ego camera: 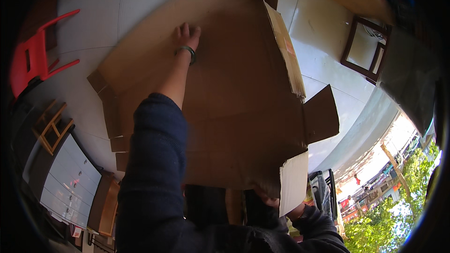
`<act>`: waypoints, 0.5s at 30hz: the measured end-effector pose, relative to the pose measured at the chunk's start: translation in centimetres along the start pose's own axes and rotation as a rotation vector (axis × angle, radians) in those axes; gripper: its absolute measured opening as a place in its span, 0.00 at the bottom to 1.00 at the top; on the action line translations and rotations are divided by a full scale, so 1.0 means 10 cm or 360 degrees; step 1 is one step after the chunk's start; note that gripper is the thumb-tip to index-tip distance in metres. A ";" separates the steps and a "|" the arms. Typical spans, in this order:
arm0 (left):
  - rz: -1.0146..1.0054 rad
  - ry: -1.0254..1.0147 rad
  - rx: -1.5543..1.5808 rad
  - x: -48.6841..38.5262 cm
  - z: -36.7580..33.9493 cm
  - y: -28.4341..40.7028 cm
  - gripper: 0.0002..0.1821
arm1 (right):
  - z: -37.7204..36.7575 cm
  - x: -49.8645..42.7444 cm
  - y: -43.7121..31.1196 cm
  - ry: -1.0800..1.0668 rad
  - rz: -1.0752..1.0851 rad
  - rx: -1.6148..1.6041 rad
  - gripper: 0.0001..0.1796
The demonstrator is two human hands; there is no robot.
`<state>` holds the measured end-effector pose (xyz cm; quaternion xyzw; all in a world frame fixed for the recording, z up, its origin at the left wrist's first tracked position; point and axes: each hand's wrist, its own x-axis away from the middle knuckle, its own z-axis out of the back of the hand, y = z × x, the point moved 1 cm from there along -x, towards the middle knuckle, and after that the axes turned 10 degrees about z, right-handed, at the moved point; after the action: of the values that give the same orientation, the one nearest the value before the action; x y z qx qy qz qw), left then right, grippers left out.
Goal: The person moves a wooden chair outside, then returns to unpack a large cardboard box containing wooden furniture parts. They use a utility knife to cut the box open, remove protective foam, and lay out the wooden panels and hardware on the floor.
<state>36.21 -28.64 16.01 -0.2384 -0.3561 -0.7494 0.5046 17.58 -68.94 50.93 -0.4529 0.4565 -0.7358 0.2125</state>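
A large flattened brown cardboard box spreads in front of me, with flaps sticking out along its left and right sides. My left hand reaches far across it and rests on the board, palm down with fingers apart; a dark bangle circles that wrist. At the near edge my right hand grips the cardboard, partly hidden behind a pale flap. Another brown flap juts out to the right, above the floor.
On the left are a red plastic stool, a wooden stool and a cabinet with pale drawers. A dark wooden frame stands at the right, near an opening to trees outdoors. Pale tiled floor surrounds the cardboard.
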 end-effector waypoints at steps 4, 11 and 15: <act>0.0156 -0.0098 -0.0137 -0.30 -0.04 -0.09 0.43 | 0.24 0.08 0.02 -0.0158 -0.0051 -0.0046 0.16; 0.0154 -0.0309 -0.0511 -0.49 -0.28 -0.28 0.45 | 0.29 0.02 0.14 -0.0343 -0.0092 -0.0134 0.16; 0.0126 -0.0145 -0.0624 -0.40 -0.30 -0.50 0.42 | 0.19 -0.24 0.31 -0.0502 -0.0027 -0.0235 0.16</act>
<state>33.14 -27.44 9.76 -0.3796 -0.2163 -0.7724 0.4610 20.09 -69.60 47.43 -0.5808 0.4666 -0.6218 0.2414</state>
